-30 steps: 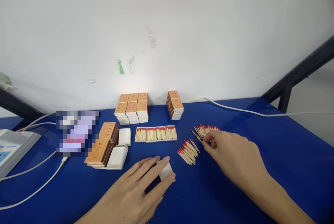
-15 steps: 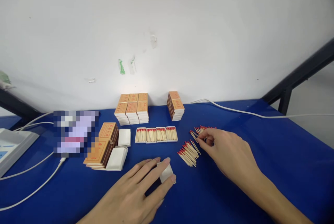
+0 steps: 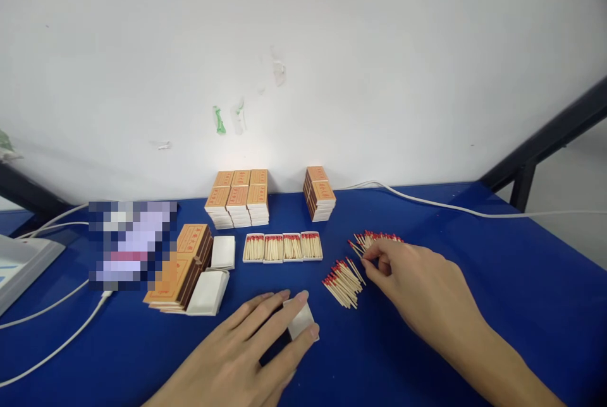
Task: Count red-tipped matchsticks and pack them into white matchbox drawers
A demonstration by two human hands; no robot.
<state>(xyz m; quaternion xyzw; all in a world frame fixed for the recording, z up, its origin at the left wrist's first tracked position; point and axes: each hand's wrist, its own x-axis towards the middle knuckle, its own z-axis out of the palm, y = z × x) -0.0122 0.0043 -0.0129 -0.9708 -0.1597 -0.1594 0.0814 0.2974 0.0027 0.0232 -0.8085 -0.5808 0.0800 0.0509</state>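
Observation:
A small white matchbox tray (image 3: 300, 320) lies on the blue table under my left hand (image 3: 246, 350), whose index finger and thumb rest at its edges with the other fingers stretched out. Part of the tray is covered by the fingers. Thumb and index finger of my right hand (image 3: 417, 284) are pinched together at the lower end of a matchstick (image 3: 355, 248) with a red head. Beyond that hand lies a pile of matches (image 3: 379, 239), partly hidden by it. A second, fanned pile of matches (image 3: 344, 284) is to its left.
Several match-filled trays (image 3: 274, 249) stand in a row. Behind them are stacked matchboxes (image 3: 239, 198) and a smaller matchbox stack (image 3: 320, 193). Further left are more matchboxes (image 3: 177, 271), white trays (image 3: 208, 290), a blurred-out device (image 3: 137, 242) and white cables (image 3: 71, 344).
The view has shifted slightly. My right hand stays pinched by the far pile, moved a little to the right and down in the picture. My left hand stays at the tray.

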